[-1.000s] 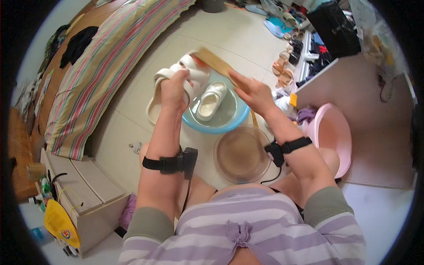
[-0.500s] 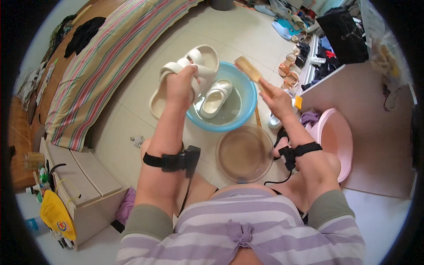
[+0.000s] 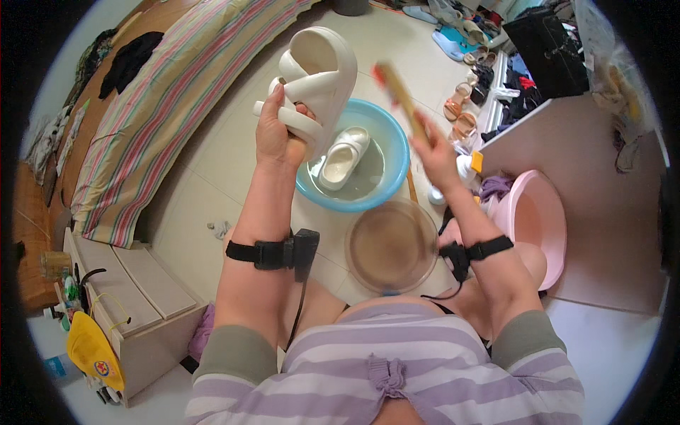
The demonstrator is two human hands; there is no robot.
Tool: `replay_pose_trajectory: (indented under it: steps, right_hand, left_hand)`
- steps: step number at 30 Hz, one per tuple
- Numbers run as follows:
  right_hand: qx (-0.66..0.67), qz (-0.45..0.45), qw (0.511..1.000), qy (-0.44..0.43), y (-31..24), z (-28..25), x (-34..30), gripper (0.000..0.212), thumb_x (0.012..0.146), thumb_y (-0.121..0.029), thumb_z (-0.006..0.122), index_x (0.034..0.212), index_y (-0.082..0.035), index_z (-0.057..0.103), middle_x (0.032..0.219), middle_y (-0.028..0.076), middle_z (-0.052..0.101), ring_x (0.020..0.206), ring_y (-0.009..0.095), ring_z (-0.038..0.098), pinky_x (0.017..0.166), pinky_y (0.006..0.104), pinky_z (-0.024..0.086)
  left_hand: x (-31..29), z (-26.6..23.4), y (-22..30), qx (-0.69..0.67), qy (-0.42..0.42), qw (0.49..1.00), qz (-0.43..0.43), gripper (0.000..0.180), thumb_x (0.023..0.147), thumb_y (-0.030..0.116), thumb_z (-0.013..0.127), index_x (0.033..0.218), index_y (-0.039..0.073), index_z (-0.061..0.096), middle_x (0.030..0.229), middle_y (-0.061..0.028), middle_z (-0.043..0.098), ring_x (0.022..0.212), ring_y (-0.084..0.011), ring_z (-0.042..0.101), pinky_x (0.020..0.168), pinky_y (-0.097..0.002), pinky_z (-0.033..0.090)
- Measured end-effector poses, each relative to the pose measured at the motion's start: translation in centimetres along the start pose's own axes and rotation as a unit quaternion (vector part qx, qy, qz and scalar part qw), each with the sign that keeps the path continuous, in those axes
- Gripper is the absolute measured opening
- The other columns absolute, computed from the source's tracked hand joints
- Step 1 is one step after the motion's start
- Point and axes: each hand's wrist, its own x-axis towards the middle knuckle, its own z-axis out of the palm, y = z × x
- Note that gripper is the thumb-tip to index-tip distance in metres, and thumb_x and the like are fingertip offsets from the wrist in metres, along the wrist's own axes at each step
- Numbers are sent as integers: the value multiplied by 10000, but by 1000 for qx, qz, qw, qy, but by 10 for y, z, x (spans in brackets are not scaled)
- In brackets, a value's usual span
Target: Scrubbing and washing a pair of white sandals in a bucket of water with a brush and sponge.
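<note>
My left hand grips a white cross-strap sandal by its straps, holding it raised above the far left of the blue basin. A second white shoe, a clog, sits in the shallow cloudy water inside that basin. My right hand is closed around the handle of a wooden scrubbing brush. Reddish bristles show at the brush's far end, which is smeared by motion. The brush is apart from the sandal, up and to its right.
A brown translucent round tub stands between my legs, in front of the basin. To the right are a pink tub, a bottle with a yellow top and a row of sandals. A striped-cloth bed lines the left.
The sandal has been lifted up and turned more upright in my left hand. My right hand has turned the brush, which now stands steeper and slightly higher.
</note>
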Motion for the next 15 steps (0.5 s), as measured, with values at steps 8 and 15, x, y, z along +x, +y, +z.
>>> replay_pose_trajectory:
  steps: [8, 15]
  right_hand:
    - [-55, -75, 993, -75, -7, 20, -10, 547, 837, -175, 636, 1360, -121, 486, 1262, 148, 589, 1120, 210, 594, 951, 309, 448]
    - [77, -61, 995, 20, -58, 25, 24, 555, 848, -131, 618, 1380, -149, 461, 1235, 143, 606, 1103, 178, 594, 934, 314, 460]
  left_hand:
    - [11, -8, -2, -106, -22, 993, -48, 361, 966, 389, 435, 1090, 58, 505, 723, -18, 494, 681, -132, 518, 629, -302, 477]
    - [9, 0, -9, -127, 44, 991, -21, 351, 979, 400, 370, 983, 72, 497, 769, -32, 470, 702, -157, 481, 680, -337, 482]
